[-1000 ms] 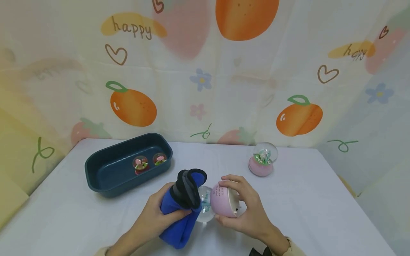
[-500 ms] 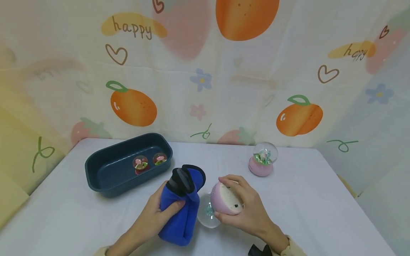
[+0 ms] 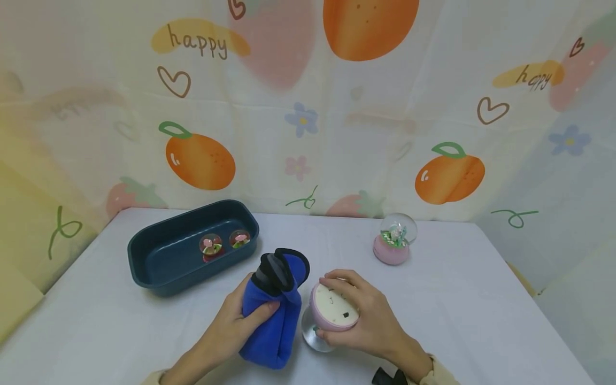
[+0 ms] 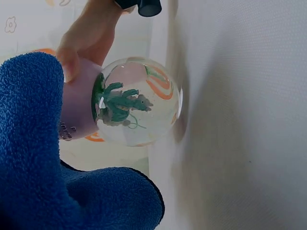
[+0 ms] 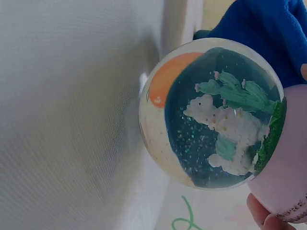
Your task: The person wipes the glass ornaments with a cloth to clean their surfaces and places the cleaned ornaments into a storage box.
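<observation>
My right hand [image 3: 366,315] grips the pink base of a snow globe [image 3: 334,309], turned upside down so its pale underside faces up. The clear ball points down near the tabletop; whether it touches is hard to tell. Inside the ball, a white animal figure and green cactus shapes [image 5: 235,91] show in the right wrist view, with glitter around them. My left hand [image 3: 245,318] holds a folded blue cloth [image 3: 273,326] with black edging just left of the globe. In the left wrist view the cloth [image 4: 29,134] hides part of the pink base.
A dark teal tray [image 3: 168,256] at the back left holds two small globes [image 3: 210,245] with pink figures. Another pink-based snow globe [image 3: 393,246] stands at the back right. Near my right wrist lies a black object [image 3: 390,376]. A printed curtain [image 3: 366,128] hangs behind the table.
My right hand has tipped the snow globe from sideways to upside down, its underside turning upward and its ball swinging down. The cloth has drawn away from the ball, slightly left.
</observation>
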A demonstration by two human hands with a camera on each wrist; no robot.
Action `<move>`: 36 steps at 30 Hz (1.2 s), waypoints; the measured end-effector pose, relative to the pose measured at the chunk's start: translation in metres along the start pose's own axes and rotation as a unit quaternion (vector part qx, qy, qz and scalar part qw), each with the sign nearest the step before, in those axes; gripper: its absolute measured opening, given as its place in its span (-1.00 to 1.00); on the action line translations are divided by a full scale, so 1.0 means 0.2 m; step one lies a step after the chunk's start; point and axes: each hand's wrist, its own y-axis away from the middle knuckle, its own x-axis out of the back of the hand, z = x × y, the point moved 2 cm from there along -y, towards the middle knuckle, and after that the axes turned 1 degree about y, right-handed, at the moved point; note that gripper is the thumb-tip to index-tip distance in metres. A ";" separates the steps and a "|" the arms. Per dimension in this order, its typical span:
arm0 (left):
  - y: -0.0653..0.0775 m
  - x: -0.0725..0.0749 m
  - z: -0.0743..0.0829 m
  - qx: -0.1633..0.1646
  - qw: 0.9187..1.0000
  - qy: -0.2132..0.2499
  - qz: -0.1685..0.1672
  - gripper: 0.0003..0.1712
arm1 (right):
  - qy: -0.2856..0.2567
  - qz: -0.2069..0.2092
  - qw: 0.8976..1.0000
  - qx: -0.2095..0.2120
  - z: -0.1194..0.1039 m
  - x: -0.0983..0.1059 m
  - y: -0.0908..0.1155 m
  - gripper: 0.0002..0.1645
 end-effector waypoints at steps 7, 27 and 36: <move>0.01 0.00 0.00 -0.023 1.000 0.011 -0.009 -0.50 | -0.011 -0.009 1.000 -0.017 -0.02 -0.02 0.01 -0.01; 0.02 -0.02 0.00 -0.080 0.997 -0.005 -0.008 -0.59 | -0.152 -0.144 0.970 -0.123 0.00 -0.15 0.05 -0.04; 0.02 -0.02 0.00 -0.100 0.994 -0.012 -0.033 -0.57 | -0.195 -0.206 0.950 -0.131 0.03 -0.19 0.07 -0.02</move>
